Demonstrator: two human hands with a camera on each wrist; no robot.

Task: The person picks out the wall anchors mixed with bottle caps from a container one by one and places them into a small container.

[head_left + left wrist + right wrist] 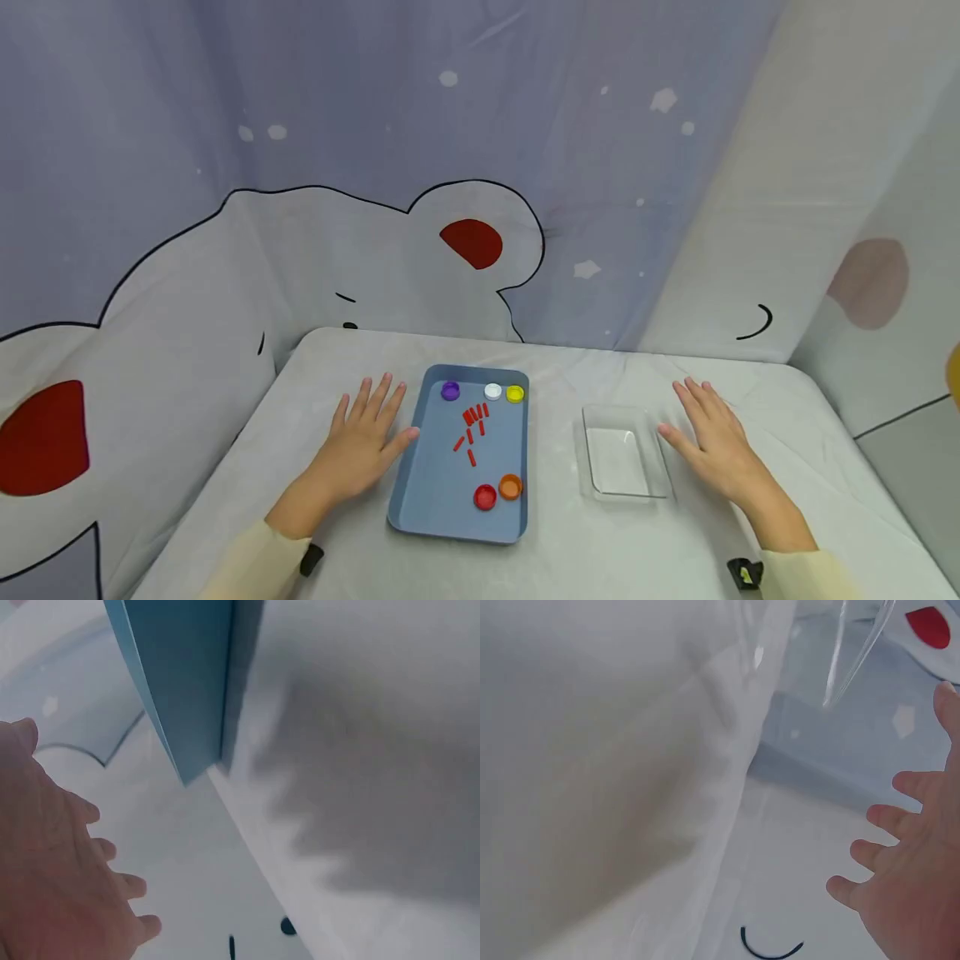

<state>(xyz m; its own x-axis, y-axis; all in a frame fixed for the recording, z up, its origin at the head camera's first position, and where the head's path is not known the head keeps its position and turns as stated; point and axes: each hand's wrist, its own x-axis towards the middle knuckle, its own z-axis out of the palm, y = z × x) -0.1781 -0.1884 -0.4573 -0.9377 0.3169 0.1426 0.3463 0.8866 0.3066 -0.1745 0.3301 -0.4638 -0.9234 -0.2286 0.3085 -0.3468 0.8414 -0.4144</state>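
A blue-grey tray (442,508) lies on the table, its side wall (180,682) also showing in the left wrist view. Several short red sticks (482,427) are scattered in its middle. Small round caps lie in it: purple (450,391), white (492,391) and yellow (515,393) at the far end, red (485,497) and orange (511,487) at the near end. My left hand (358,450) is spread beside the tray's left edge, holding nothing. To the right stands a clear rectangular container (622,462). My right hand (716,450) hovers just right of it, fingers straight, holding nothing.
A white cloth covers the table (555,550). Behind it hangs a printed curtain (600,167) with bear and star patterns, which also runs along both sides. Dark wrist straps show below each hand.
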